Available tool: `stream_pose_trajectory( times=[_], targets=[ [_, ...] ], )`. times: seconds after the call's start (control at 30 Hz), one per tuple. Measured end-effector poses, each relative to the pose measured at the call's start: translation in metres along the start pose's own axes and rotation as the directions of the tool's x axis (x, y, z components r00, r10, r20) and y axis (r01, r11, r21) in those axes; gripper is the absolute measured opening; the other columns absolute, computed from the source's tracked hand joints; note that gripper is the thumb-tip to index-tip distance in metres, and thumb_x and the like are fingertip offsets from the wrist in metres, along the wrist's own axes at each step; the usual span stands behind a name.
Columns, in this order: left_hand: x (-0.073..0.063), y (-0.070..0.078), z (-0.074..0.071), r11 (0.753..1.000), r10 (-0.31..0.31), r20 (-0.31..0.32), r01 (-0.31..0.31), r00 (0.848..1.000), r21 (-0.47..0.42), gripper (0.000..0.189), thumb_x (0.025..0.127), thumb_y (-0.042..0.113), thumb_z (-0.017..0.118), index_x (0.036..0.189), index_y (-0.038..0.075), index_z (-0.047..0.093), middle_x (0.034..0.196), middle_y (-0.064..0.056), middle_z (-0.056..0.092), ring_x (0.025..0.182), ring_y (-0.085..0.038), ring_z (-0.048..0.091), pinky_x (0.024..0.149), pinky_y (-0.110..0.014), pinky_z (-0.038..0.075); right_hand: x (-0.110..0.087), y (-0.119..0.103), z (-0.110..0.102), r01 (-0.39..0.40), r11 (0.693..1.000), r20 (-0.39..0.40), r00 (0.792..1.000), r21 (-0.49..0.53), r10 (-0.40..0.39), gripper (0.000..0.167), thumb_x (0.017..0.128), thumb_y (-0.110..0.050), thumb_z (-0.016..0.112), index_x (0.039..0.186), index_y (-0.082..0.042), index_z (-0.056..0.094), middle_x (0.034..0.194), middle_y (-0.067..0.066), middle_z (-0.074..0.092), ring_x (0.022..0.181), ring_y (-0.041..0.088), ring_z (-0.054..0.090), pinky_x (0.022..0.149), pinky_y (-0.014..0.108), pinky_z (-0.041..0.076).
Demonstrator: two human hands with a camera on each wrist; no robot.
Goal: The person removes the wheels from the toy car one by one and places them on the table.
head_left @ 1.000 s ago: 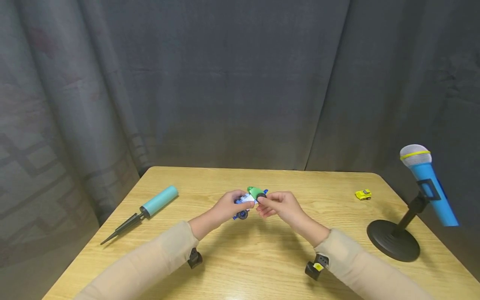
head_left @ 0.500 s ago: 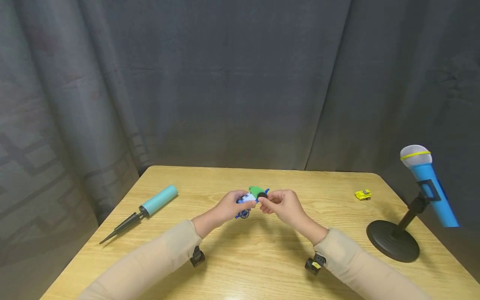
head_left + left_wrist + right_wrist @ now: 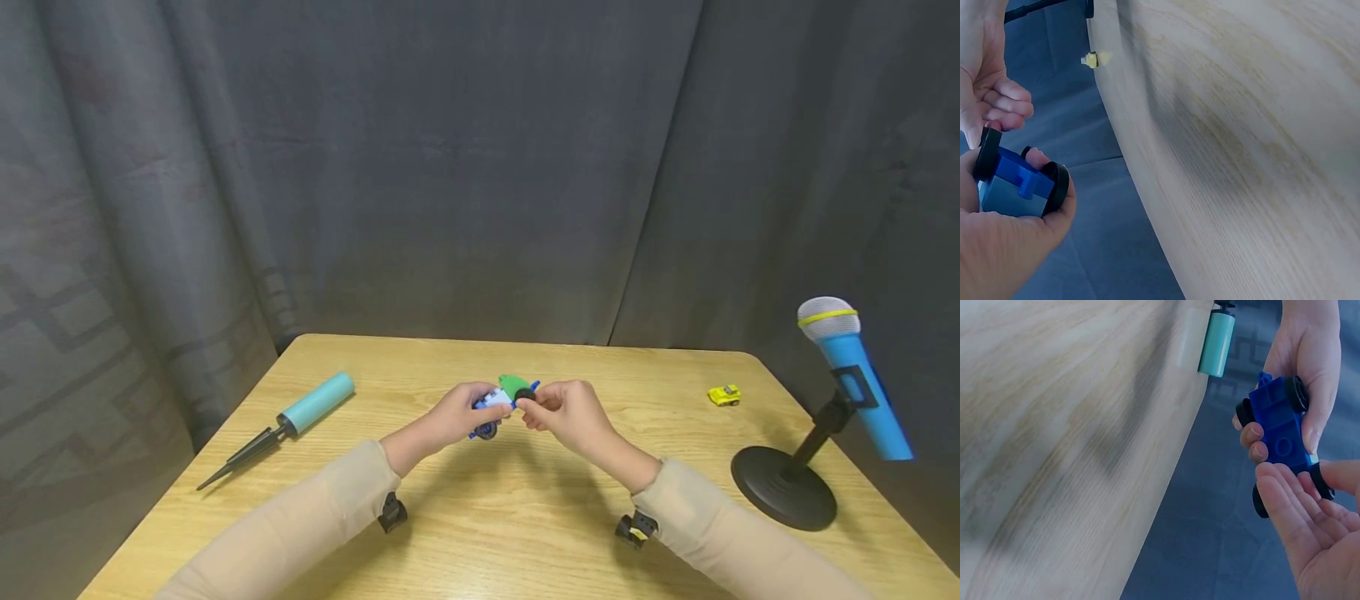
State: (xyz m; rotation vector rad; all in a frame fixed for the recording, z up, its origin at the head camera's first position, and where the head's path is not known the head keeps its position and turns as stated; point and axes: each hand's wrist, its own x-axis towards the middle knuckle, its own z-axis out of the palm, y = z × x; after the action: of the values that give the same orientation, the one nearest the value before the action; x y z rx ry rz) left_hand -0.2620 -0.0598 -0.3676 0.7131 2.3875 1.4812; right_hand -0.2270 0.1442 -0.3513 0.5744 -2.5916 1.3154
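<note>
A small toy car (image 3: pixel 495 398) with a white and green top is held up over the table between both hands. My left hand (image 3: pixel 452 415) grips its rear half, thumb on one side and fingers curled round the other. In the right wrist view its blue underside (image 3: pixel 1279 425) faces the camera, with black wheels at the corners. My right hand (image 3: pixel 576 414) pinches the far end at a black wheel (image 3: pixel 1321 481), the thumb against the wheel and the fingers under the chassis. The left wrist view shows the blue rear end (image 3: pixel 1019 178) between two wheels.
A turquoise hand pump (image 3: pixel 318 403) with a black nozzle lies on the left of the wooden table (image 3: pixel 480 533). At the right stand a blue microphone (image 3: pixel 862 392) on a round black base (image 3: pixel 783 492) and a small yellow toy car (image 3: pixel 723 395). Grey curtains hang behind.
The toy car has shifted slightly to the right in the hands. My right fingers have curled in closer at its wheel end. The other things stay in place.
</note>
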Motion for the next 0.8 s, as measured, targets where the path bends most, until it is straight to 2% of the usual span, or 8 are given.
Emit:
stream_pose_trajectory(
  times=[0.13,0.23,0.33,0.43,0.6,0.7,0.8],
  targets=[
    [0.001,0.001,0.001,0.999,0.007,-0.009,-0.006,1.0,0.038,0.037,0.096,0.031,0.061,0.119,0.002,0.061,0.101,-0.007,0.068,0.084,-0.011,0.061,0.074,-0.027,0.052,-0.001,-0.002,0.0,-0.01,0.999,-0.022,1.0,-0.038,0.009,0.022,0.09,-0.018,0.07,0.072,-0.004,0.071,0.066,0.004,0.071,0.061,0.017,0.069,0.055,0.019,0.052],
    [0.003,0.002,0.002,0.996,0.016,-0.025,-0.014,1.0,0.089,0.036,0.096,0.032,0.061,0.116,0.001,0.062,0.097,-0.005,0.066,0.082,-0.011,0.059,0.071,-0.027,0.051,-0.003,-0.002,0.0,0.019,0.995,-0.03,0.999,-0.096,-0.022,0.024,0.089,-0.018,0.07,0.068,-0.006,0.07,0.065,0.001,0.07,0.058,0.012,0.065,0.051,0.019,0.049],
    [0.004,0.003,0.002,0.994,0.022,-0.029,-0.019,0.999,0.104,0.033,0.096,0.03,0.062,0.11,0.001,0.064,0.094,-0.005,0.066,0.079,-0.011,0.058,0.07,-0.026,0.05,-0.004,-0.002,-0.002,0.034,0.996,-0.005,0.999,-0.086,-0.034,0.025,0.09,-0.018,0.07,0.068,-0.005,0.069,0.065,0.003,0.07,0.057,0.007,0.063,0.052,0.02,0.05],
    [0.004,0.003,0.002,0.996,0.01,-0.019,-0.008,1.0,0.088,0.032,0.096,0.031,0.062,0.11,0.002,0.064,0.095,-0.005,0.067,0.08,-0.011,0.059,0.072,-0.027,0.051,-0.003,0.0,-0.006,0.011,1.0,0.062,0.998,0.007,-0.012,0.024,0.091,-0.018,0.068,0.074,-0.001,0.07,0.07,0.008,0.072,0.06,0.01,0.067,0.057,0.023,0.055],
    [0.004,0.003,0.0,0.998,-0.031,-0.031,0.033,0.999,0.046,0.042,0.095,0.035,0.061,0.12,0.002,0.061,0.101,-0.006,0.068,0.085,-0.012,0.061,0.076,-0.029,0.053,-0.001,0.007,-0.015,-0.074,0.987,0.157,0.986,0.145,0.051,0.027,0.09,-0.023,0.069,0.084,0.003,0.071,0.078,0.014,0.073,0.068,0.019,0.071,0.065,0.031,0.059],
    [0.006,0.002,-0.004,0.998,-0.058,-0.067,0.059,0.996,0.023,0.045,0.095,0.036,0.062,0.123,0.001,0.06,0.101,-0.008,0.068,0.083,-0.013,0.06,0.072,-0.028,0.052,-0.001,0.012,-0.017,-0.165,0.958,0.2,0.973,0.233,0.119,0.031,0.087,-0.026,0.073,0.087,0.005,0.07,0.083,0.017,0.074,0.074,0.025,0.073,0.07,0.035,0.059],
    [0.009,0.001,-0.009,0.997,-0.074,-0.09,0.074,0.993,-0.008,0.043,0.095,0.034,0.062,0.122,0.001,0.061,0.103,-0.013,0.069,0.082,-0.014,0.061,0.07,-0.027,0.05,-0.001,0.014,-0.014,-0.263,0.913,0.234,0.953,0.311,0.194,0.031,0.084,-0.026,0.077,0.087,0.005,0.069,0.087,0.018,0.074,0.079,0.029,0.073,0.077,0.038,0.058]
  ],
)
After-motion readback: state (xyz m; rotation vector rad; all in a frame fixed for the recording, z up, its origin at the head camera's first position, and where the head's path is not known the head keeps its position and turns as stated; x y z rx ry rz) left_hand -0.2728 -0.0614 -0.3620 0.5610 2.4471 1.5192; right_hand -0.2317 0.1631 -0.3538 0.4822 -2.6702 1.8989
